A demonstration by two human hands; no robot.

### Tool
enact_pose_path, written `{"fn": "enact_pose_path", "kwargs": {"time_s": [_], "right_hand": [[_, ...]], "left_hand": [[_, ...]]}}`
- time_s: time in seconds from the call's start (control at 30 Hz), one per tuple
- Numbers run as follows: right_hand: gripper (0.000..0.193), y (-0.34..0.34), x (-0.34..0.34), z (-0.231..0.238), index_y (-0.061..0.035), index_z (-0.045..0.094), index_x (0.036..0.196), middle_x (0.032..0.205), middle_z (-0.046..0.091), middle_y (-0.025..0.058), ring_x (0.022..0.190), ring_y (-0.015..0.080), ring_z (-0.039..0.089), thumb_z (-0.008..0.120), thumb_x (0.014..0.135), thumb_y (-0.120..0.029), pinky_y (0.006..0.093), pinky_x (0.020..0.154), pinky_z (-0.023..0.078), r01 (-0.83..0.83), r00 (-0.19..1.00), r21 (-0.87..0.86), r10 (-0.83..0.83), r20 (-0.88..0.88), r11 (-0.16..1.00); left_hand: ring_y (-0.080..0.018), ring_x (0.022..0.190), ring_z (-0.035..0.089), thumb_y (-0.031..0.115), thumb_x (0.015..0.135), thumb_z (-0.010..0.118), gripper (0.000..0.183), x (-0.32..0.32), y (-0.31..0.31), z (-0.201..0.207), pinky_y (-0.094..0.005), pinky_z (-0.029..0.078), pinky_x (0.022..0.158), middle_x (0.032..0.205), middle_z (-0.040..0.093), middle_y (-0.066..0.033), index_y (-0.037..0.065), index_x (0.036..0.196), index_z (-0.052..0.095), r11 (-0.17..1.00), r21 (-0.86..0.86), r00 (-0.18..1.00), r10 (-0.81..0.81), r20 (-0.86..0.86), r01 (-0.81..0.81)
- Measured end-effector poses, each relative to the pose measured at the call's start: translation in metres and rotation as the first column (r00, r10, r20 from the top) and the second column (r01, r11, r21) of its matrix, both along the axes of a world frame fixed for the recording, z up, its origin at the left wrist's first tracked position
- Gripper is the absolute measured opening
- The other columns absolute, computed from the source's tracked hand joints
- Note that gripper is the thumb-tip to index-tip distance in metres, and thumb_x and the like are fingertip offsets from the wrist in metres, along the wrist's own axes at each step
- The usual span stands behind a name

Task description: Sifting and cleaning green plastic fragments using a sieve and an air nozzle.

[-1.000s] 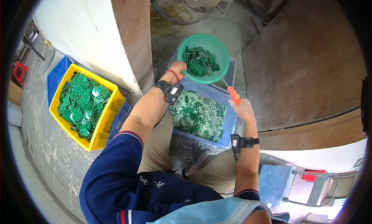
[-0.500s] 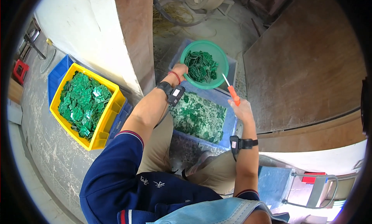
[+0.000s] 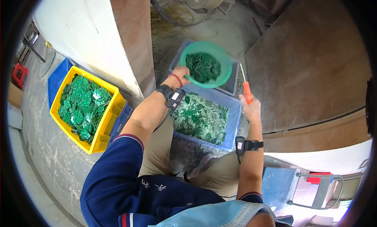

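Note:
My left hand (image 3: 181,74) grips the near left rim of a round green plastic basin (image 3: 224,66). Dark green flat pieces (image 3: 203,66) lie heaped inside it, slightly blurred. To the right of the basin, my right hand (image 3: 250,107) is closed around the orange handle of a screwdriver (image 3: 247,91); its thin metal shaft points up and away, apart from the basin. Below the basin sits a blue plastic bin (image 3: 234,121) with green bits and pale powdery residue (image 3: 202,119) in it. Another bin (image 3: 232,78) stands partly hidden under the basin.
At the left, a yellow bin (image 3: 103,142) full of green pieces rests on blue bins (image 3: 59,75). A wooden panel (image 3: 302,70) rises at the right, and a white wall with a brown edge (image 3: 135,42) at the left. A hose (image 3: 167,17) lies at the back.
The basin has tilted and shifted slightly, and its pieces have settled differently. My right hand has moved right with the screwdriver, away from the basin, and the shaft now points more upright.

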State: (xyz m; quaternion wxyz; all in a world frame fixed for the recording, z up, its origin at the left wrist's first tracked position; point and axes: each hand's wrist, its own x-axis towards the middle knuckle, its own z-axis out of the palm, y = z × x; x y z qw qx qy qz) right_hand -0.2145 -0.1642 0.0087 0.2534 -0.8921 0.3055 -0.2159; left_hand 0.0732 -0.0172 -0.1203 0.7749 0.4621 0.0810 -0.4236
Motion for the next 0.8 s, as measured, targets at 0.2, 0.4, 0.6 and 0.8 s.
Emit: {"fn": "enact_pose_path", "kwargs": {"time_s": [0.2, 0.4, 0.6, 0.8], "right_hand": [[0.036, 0.000, 0.001, 0.000, 0.0018, 0.058, 0.083, 0.068, 0.057, 0.0213, 0.066, 0.0355, 0.057, 0.063, 0.075, -0.033, 0.0379, 0.061, 0.044, -0.060, 0.991, -0.028, 0.063, 0.116, 0.998], [0.043, -0.001, -0.001, -0.001, 0.0045, 0.059, 0.081, 0.070, 0.059, 0.0219, 0.068, 0.0339, 0.059, 0.063, 0.074, -0.038, 0.0379, 0.062, 0.044, -0.042, 0.979, 0.049, 0.051, -0.199, 0.998], [0.050, -0.009, 0.003, -0.020, 0.0043, 0.061, 0.082, 0.074, 0.058, 0.0285, 0.079, 0.0409, 0.058, 0.060, 0.073, -0.045, 0.0440, 0.070, 0.044, -0.086, 0.936, 0.002, 0.082, -0.342, 0.996], [0.049, -0.003, 0.006, -0.016, 0.0043, 0.061, 0.079, 0.074, 0.058, 0.0292, 0.078, 0.0420, 0.057, 0.060, 0.074, -0.045, 0.0443, 0.069, 0.044, -0.096, 0.937, 0.038, 0.103, -0.333, 0.995]], "left_hand": [[-0.0386, 0.076, 0.055, -0.010, 0.067, 0.044, 0.027, 0.009, 0.002, -0.011, -0.0512, 0.048, 0.062, 0.091, 0.045, -0.0221, -0.005, 0.094, 0.041, 0.993, 0.055, 0.848, -0.115, 0.518, 0.102], [-0.0401, 0.076, 0.054, -0.010, 0.064, 0.045, 0.032, 0.003, 0.006, 0.004, -0.0513, 0.048, 0.058, 0.091, 0.043, -0.0230, -0.003, 0.095, 0.039, 0.996, 0.012, 0.995, 0.088, 0.036, -0.089], [-0.0362, 0.072, 0.055, -0.009, 0.064, 0.045, 0.030, -0.003, 0.006, 0.018, -0.0487, 0.048, 0.057, 0.087, 0.046, -0.0189, -0.002, 0.093, 0.043, 0.997, -0.028, 0.987, 0.078, 0.144, -0.075], [-0.0307, 0.073, 0.053, -0.013, 0.062, 0.041, 0.045, -0.015, 0.006, 0.031, -0.0482, 0.049, 0.058, 0.090, 0.044, -0.0127, 0.001, 0.104, 0.042, 0.999, -0.037, 0.965, 0.015, 0.263, -0.006]]}}
